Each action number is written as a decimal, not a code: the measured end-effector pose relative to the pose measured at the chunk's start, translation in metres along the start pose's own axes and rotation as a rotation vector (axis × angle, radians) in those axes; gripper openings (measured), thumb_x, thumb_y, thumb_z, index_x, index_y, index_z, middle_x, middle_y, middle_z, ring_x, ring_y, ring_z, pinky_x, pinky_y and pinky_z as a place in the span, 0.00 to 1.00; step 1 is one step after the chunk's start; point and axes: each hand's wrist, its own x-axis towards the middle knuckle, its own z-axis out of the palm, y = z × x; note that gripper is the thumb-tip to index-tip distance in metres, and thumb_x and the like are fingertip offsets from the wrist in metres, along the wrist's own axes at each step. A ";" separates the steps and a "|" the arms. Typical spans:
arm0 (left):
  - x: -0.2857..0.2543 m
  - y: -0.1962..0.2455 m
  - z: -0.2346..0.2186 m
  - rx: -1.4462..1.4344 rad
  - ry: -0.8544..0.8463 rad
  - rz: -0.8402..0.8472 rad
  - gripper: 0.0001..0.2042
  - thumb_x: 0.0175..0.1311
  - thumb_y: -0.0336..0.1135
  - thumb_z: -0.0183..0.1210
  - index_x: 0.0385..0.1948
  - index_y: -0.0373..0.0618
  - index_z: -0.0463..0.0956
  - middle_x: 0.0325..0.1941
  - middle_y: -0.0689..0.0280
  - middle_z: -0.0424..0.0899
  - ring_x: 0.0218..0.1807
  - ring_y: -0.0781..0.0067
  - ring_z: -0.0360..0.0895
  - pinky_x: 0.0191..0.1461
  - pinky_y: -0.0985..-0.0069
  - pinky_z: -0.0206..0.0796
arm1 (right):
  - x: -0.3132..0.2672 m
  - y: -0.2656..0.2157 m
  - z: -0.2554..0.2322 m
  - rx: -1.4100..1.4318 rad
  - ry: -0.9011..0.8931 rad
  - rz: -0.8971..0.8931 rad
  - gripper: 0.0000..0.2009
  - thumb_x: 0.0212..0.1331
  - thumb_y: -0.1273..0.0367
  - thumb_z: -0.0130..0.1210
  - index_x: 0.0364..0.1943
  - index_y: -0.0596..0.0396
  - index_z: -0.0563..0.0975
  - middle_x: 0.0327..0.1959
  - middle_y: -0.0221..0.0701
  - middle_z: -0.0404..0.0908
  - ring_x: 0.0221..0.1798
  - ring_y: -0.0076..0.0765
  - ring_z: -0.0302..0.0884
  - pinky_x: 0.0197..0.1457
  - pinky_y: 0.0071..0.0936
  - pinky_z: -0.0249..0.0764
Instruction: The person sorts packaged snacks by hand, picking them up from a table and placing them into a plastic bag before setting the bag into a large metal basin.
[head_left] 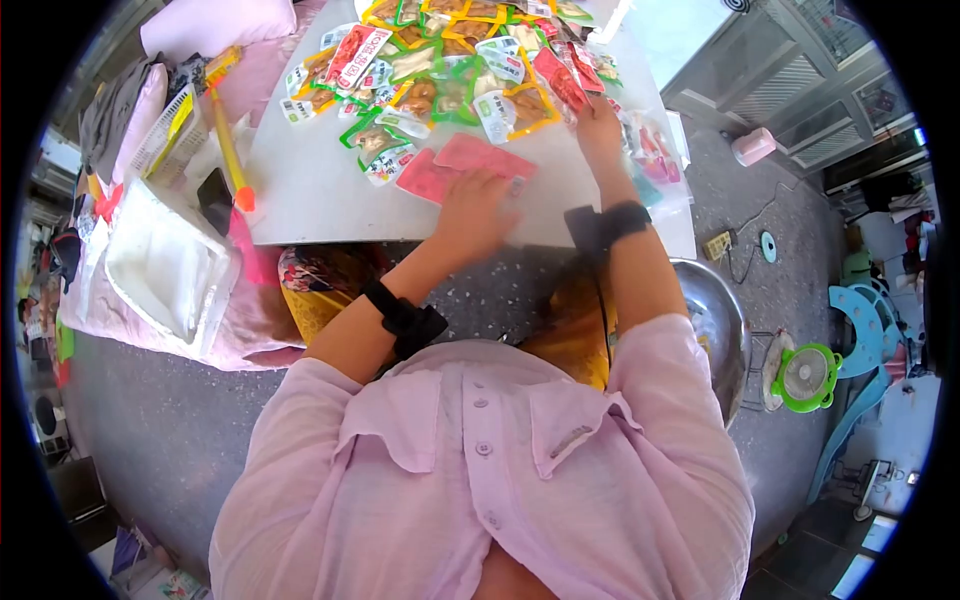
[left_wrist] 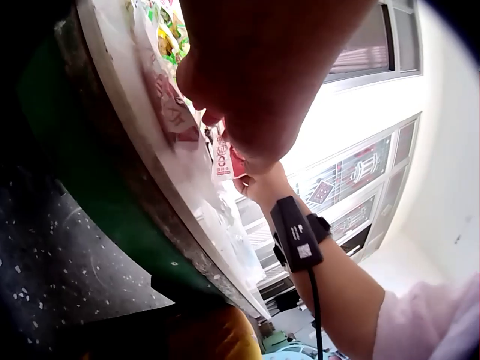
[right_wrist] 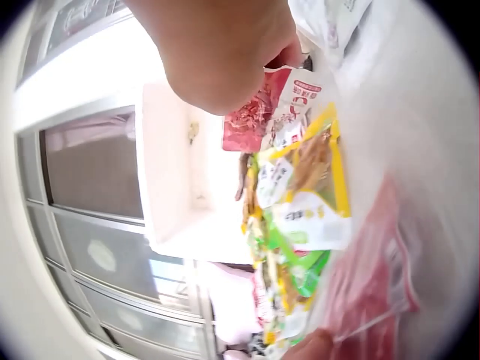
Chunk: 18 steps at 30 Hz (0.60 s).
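On the table, my left hand [head_left: 472,212] lies over the near end of two flat red snack packets [head_left: 460,167], its fingers stretched out and a little blurred. A fingertip [right_wrist: 313,346] of it touches these packets [right_wrist: 367,296] in the right wrist view. My right hand [head_left: 600,138] pinches a red snack packet [head_left: 560,80] at the right side of the pile. The right wrist view shows this packet [right_wrist: 251,124] under the right hand [right_wrist: 225,60], with its white printed end. From the left wrist, the right hand [left_wrist: 264,184] appears beyond the left hand [left_wrist: 255,90].
Yellow- and green-edged snack packets [head_left: 415,95] are heaped at the table's far side. Clear plastic bags [head_left: 650,150] lie at the right edge. A white foam box [head_left: 165,265] stands on the left, a metal basin [head_left: 715,320] below right. A green fan [head_left: 806,377] stands farther right.
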 end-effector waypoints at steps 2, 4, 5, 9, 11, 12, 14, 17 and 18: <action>-0.001 -0.001 0.003 -0.148 0.052 0.006 0.18 0.45 0.39 0.53 0.38 0.41 0.68 0.43 0.56 0.69 0.46 0.57 0.64 0.48 0.65 0.56 | -0.011 0.003 -0.018 0.174 0.004 0.057 0.07 0.48 0.69 0.44 0.25 0.59 0.70 0.25 0.37 0.73 0.29 0.40 0.71 0.33 0.32 0.67; 0.000 0.010 -0.004 -0.316 0.068 -0.126 0.16 0.48 0.37 0.54 0.37 0.40 0.67 0.42 0.59 0.69 0.45 0.64 0.66 0.44 0.71 0.59 | -0.030 -0.017 -0.049 0.522 -0.152 0.329 0.07 0.49 0.68 0.45 0.26 0.59 0.70 0.24 0.32 0.72 0.27 0.33 0.70 0.31 0.26 0.66; 0.000 0.014 -0.006 -0.397 0.074 -0.193 0.15 0.49 0.36 0.54 0.37 0.40 0.66 0.42 0.61 0.68 0.44 0.67 0.67 0.42 0.74 0.61 | -0.040 -0.026 -0.062 0.698 -0.229 0.468 0.07 0.49 0.68 0.46 0.26 0.59 0.70 0.24 0.30 0.71 0.27 0.29 0.69 0.31 0.24 0.66; 0.008 0.012 0.001 -0.961 -0.006 -0.440 0.13 0.53 0.37 0.52 0.38 0.42 0.66 0.40 0.64 0.70 0.43 0.72 0.68 0.42 0.76 0.62 | -0.073 -0.031 -0.085 0.780 -0.311 0.445 0.06 0.50 0.70 0.46 0.27 0.59 0.70 0.25 0.26 0.70 0.28 0.23 0.68 0.30 0.22 0.65; 0.014 0.037 -0.020 -1.389 -0.044 -0.642 0.13 0.54 0.38 0.51 0.39 0.44 0.66 0.38 0.66 0.71 0.42 0.72 0.69 0.44 0.74 0.62 | -0.093 -0.024 -0.083 0.556 -0.286 0.180 0.05 0.49 0.72 0.47 0.27 0.59 0.69 0.25 0.29 0.71 0.29 0.29 0.69 0.30 0.25 0.65; 0.016 0.040 -0.020 -1.538 -0.056 -0.672 0.14 0.54 0.39 0.51 0.40 0.44 0.66 0.38 0.65 0.71 0.42 0.71 0.69 0.46 0.73 0.61 | -0.102 -0.025 -0.082 0.423 -0.233 -0.054 0.04 0.48 0.73 0.47 0.28 0.59 0.69 0.26 0.30 0.71 0.30 0.32 0.69 0.31 0.27 0.65; 0.016 0.041 -0.019 -1.834 -0.074 -0.738 0.14 0.55 0.40 0.49 0.41 0.44 0.66 0.40 0.64 0.71 0.43 0.70 0.69 0.49 0.69 0.60 | -0.120 -0.033 -0.078 0.150 -0.126 -0.511 0.05 0.47 0.74 0.48 0.29 0.60 0.69 0.29 0.32 0.71 0.33 0.39 0.69 0.34 0.30 0.65; 0.012 0.038 -0.012 -1.985 -0.100 -0.774 0.15 0.56 0.40 0.46 0.42 0.42 0.65 0.43 0.62 0.71 0.46 0.66 0.68 0.52 0.64 0.57 | -0.135 -0.050 -0.084 0.125 -0.152 -0.577 0.09 0.44 0.76 0.48 0.33 0.60 0.68 0.34 0.36 0.69 0.39 0.48 0.66 0.39 0.34 0.64; 0.010 0.038 -0.008 -1.977 -0.081 -0.780 0.15 0.57 0.39 0.46 0.42 0.41 0.65 0.44 0.61 0.70 0.47 0.66 0.68 0.52 0.63 0.57 | -0.144 -0.053 -0.089 0.132 -0.129 -0.451 0.09 0.45 0.76 0.48 0.34 0.59 0.68 0.36 0.36 0.69 0.42 0.46 0.66 0.40 0.33 0.64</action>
